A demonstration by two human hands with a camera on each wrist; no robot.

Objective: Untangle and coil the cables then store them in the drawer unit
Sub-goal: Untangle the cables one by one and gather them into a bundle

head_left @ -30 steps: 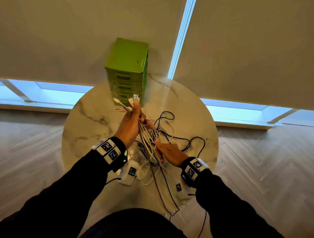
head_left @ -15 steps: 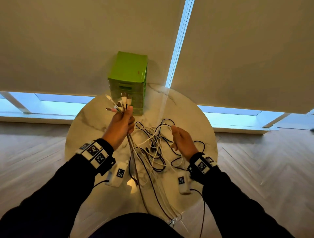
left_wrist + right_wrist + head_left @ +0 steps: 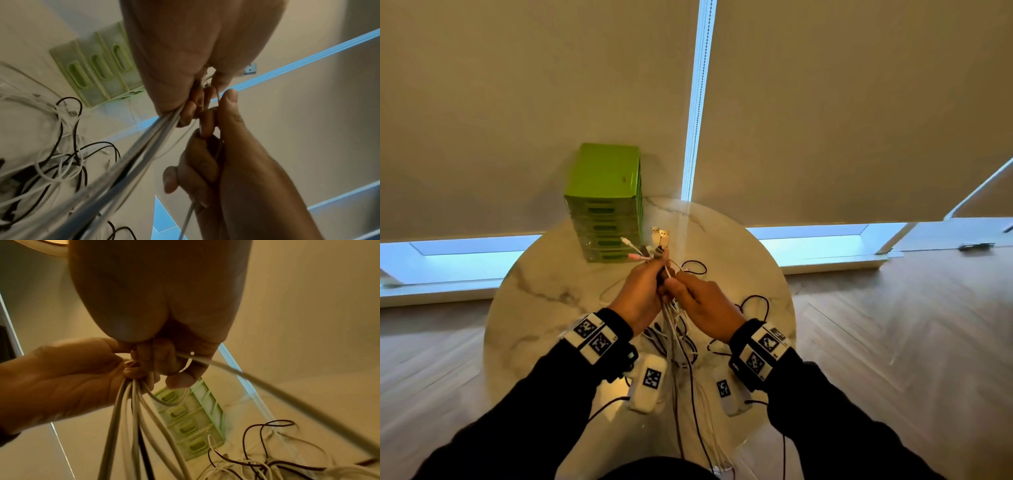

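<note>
My left hand [image 3: 650, 281] grips a bundle of white and dark cables [image 3: 671, 329] above a round marble table [image 3: 544, 301]; their plug ends [image 3: 659, 240] stick up out of the fist. My right hand [image 3: 688, 291] touches it on the right, fingers curled round one white cable [image 3: 226, 368]. In the left wrist view the bundle [image 3: 144, 146] runs down from my left fingers [image 3: 189, 110]. More white and black cables [image 3: 753, 305] lie tangled on the table. The green drawer unit [image 3: 606, 205] stands at the table's far edge, all drawers closed.
Two white tagged boxes [image 3: 650, 380] [image 3: 726, 390] with thin black leads lie on the table under my wrists. Cable ends hang over the near table edge [image 3: 719, 469]. Roller blinds [image 3: 517, 102] close the wall behind the drawer unit. A wooden floor surrounds the table.
My right hand left the loose cables on the table, rose to my left hand and took hold of one white cable. My left hand, still gripping the bundle, shifted to the right.
</note>
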